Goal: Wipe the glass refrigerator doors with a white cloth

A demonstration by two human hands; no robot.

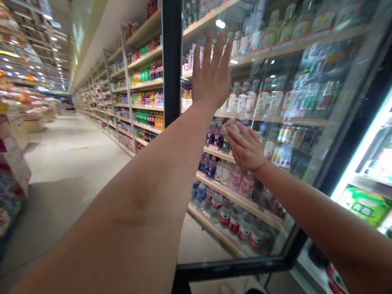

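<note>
A glass door with a dark frame stands swung out in front of me. My left hand is raised against the upper part of the glass, its fingers spread and nothing in it. Lower and to the right, my right hand presses a crumpled whitish cloth to the pane. Most of the cloth is hidden beneath the fingers. Rows of bottles show through the glass behind both hands.
Long shelves of drinks run back along the aisle. At the right edge is a lit cooler holding a green package. Display stands line the left side of the pale tiled floor.
</note>
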